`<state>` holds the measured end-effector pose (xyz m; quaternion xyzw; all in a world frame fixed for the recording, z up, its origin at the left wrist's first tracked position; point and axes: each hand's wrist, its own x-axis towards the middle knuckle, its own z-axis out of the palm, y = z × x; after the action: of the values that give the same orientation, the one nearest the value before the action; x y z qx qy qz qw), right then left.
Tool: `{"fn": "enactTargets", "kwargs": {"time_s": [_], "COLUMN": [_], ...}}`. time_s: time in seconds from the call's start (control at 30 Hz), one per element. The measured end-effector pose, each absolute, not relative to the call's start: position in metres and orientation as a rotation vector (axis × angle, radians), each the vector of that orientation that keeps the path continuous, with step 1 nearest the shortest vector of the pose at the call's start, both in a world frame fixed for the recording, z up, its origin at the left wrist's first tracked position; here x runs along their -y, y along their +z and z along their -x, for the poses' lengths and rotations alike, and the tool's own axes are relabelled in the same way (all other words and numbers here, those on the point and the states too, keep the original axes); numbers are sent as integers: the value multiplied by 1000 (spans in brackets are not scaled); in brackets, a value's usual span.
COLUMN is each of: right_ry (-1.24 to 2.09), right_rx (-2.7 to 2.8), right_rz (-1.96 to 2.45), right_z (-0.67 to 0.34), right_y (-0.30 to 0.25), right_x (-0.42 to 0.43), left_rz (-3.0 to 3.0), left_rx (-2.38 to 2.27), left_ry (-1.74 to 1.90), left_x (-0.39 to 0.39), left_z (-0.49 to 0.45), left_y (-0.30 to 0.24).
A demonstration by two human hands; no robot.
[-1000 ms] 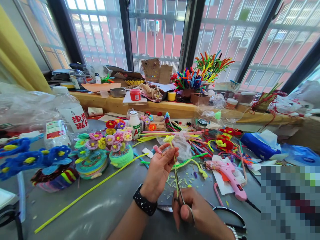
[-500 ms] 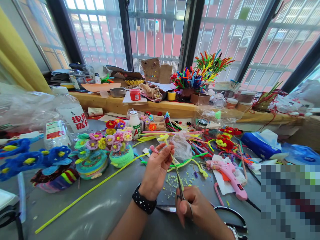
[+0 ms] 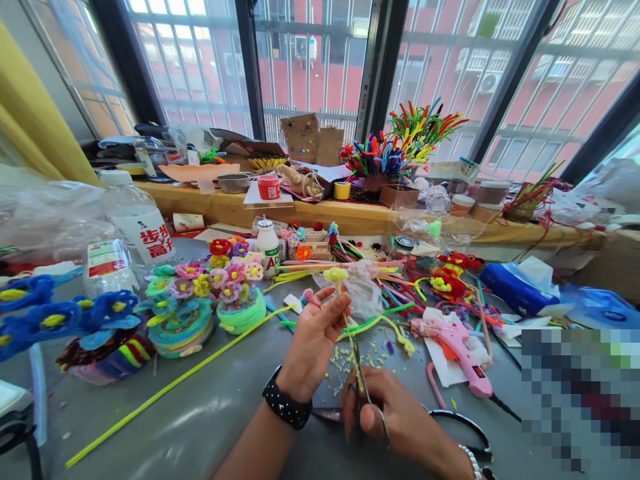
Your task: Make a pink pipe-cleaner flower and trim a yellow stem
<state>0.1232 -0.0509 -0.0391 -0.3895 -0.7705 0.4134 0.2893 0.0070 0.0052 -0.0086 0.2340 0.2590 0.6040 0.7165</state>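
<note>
My left hand, wearing a black dotted wristband, pinches the stem of a yellow pipe-cleaner flower between thumb and fingertips. A small pink fuzzy piece shows by the fingers. My right hand grips scissors by the handles, blades pointing up along the stem below my left fingertips; whether they touch it I cannot tell. Pale yellow fuzz clippings are scattered on the grey table beneath. A larger pair of scissors with black handles lies partly hidden under my right hand.
A long yellow pipe cleaner lies at left, near blue pipe-cleaner flowers and a mint-green flower pot. A pink glue gun rests on paper at right. Behind are a white bottle, a plastic bag and a blue tissue pack.
The flower in my left hand has turned and stands more upright. The scissors in my right hand have opened wider, with the lower fingers shifted left. My left hand stays nearly in place.
</note>
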Motion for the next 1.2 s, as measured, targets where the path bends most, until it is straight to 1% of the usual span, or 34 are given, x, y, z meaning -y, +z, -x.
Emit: {"fn": "enactTargets", "kwargs": {"time_s": [0.33, 0.57, 0.87, 1.2], "right_ry": [1189, 1205, 1090, 1159], "right_rx": [2057, 1944, 1872, 2010], "right_rz": [985, 988, 1181, 995], "right_z": [-121, -118, -119, -121], "right_y": [-40, -44, -50, -40], "right_x": [54, 51, 49, 53], "left_rz": [-514, -512, -410, -444], "left_rx": [-570, -544, -567, -573], "left_ry": [1306, 1327, 1420, 1363], "left_x": [-4, -5, -5, -3], "left_z": [-9, -9, -9, -12], "left_y": [-8, -10, -6, -6]}}
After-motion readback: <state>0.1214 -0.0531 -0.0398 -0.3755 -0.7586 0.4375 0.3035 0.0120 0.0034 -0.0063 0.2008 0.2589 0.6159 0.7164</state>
